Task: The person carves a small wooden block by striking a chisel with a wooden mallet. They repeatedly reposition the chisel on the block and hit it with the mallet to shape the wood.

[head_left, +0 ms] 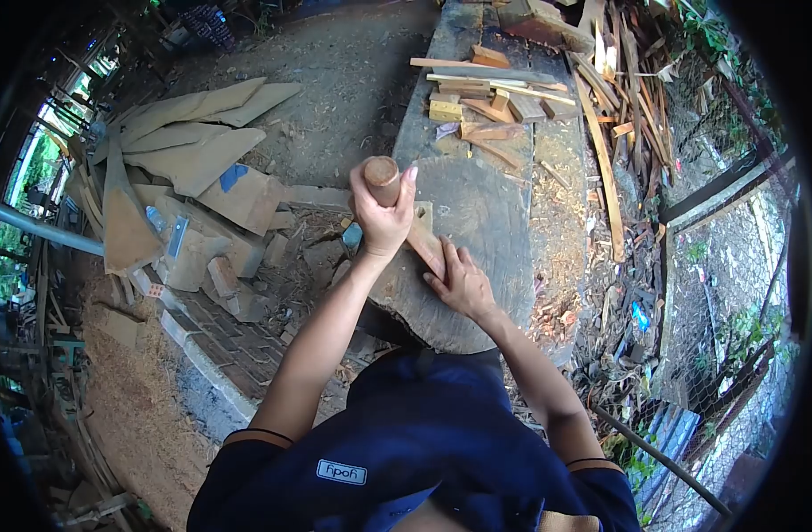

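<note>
My left hand [384, 213] is wrapped around a thick, round wooden handle [382, 171] that stands upright, its flat top facing me. The tool's lower end is hidden beneath the hand. Just to the right, a narrow strip of wood [427, 246] lies aslant on the worn slab bench [486, 199], its far end close to my left fist. My right hand [464, 282] grips the near end of this strip, thumb on one side and fingers on the other.
Offcuts and small wood blocks [490, 97] lie farther up the bench. Wood shavings [557, 204] cover its right side, beside a long plank [605, 168]. Flat boards [193, 151] are piled on the left, near bricks [222, 277]. Wire fencing [725, 266] stands at right.
</note>
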Available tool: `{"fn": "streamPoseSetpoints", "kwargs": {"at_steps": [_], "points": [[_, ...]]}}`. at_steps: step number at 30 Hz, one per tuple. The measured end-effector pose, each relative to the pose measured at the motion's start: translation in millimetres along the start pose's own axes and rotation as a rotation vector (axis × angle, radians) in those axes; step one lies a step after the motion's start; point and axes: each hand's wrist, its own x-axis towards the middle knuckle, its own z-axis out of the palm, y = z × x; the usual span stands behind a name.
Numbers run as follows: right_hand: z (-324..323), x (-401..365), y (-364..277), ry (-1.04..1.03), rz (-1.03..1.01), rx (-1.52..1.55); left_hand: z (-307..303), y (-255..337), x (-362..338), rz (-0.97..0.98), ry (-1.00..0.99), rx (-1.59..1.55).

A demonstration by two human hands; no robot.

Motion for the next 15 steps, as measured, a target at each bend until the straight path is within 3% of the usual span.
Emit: {"fn": "streamPoseSetpoints", "kwargs": {"at_steps": [2, 3, 5, 6, 7, 8, 9, 12, 13, 15], "points": [[-10.5, -6.2, -10.5, 0.346, -0.248, -0.301, -0.1, -1.0, -3.9, -0.082, -0.007, -0.078], [-19.0, -9.3, -14.6, 0.343, -0.250, -0.304, 0.0, -3.8, -5.6, -0.085, -0.005, -0.077], [-80.3, -32.5, -70.1, 0.318, -0.385, 0.245, 0.4, -12.8, -7.0, -0.111, 0.042, -0.124], [-119.3, -57.7, -108.2, 0.192, -0.453, 0.604, -1.3, -14.6, -6.2, -0.119, 0.043, -0.121], [-150.0, -83.5, -128.8, 0.104, -0.613, 0.726, -3.1, -15.9, -4.6, -0.186, 0.057, -0.190], [-174.2, -99.3, -146.5, 0.076, -0.953, 0.788, -3.2, -17.1, -2.9, -0.252, 0.069, -0.267], [-178.4, -108.4, -156.5, 0.087, -0.940, 0.778, -4.1, -23.1, -4.1, -0.347, 0.097, -0.289], [-160.3, -131.0, -201.6, 0.298, -1.326, 1.362, -5.8, -35.8, -2.0, -0.339, 0.130, -0.269], [-153.8, -140.0, -216.9, 0.440, -1.174, 1.612, -3.7, -28.8, -1.3, -0.346, 0.131, -0.281], [-141.7, -151.0, -214.5, 0.427, -1.123, 1.651, -12.1, -13.5, 5.3, -0.443, 0.130, -0.446]]}}
